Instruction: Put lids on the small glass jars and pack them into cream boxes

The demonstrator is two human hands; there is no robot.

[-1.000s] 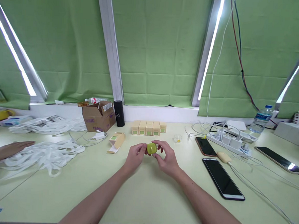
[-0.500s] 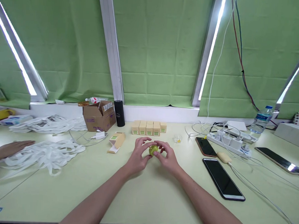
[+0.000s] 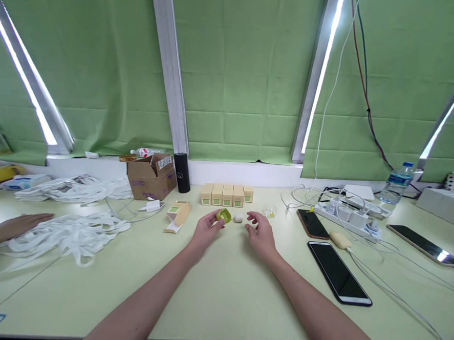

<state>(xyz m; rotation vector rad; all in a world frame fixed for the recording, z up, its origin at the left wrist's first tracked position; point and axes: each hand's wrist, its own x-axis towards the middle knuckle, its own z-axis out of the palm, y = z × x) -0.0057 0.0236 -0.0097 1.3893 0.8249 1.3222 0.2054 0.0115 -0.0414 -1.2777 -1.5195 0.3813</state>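
My left hand (image 3: 207, 229) pinches a small green hollow cover (image 3: 224, 216), its opening showing toward the right. On the table just to the right of it sits a small white rounded case (image 3: 238, 218), touched by neither hand. My right hand (image 3: 260, 233) hovers beside that white piece, fingers curved and apart, holding nothing. Behind both hands stands a row of several small tan boxes (image 3: 227, 195) with green squares on their fronts. An opened tan carton (image 3: 178, 216) lies to the left of my left hand.
A clear little plastic piece (image 3: 269, 211) lies right of my right hand. Farther right are phones (image 3: 339, 272), a power strip (image 3: 347, 218) and trailing cables. At left, another person's hand (image 3: 23, 227) rests on white straps (image 3: 73, 235). A cardboard box (image 3: 151, 178) stands behind.
The green item between both hands has come apart: the white case now sits on the table, and the green cover stays in my left hand. My hands have separated, the right one letting go.
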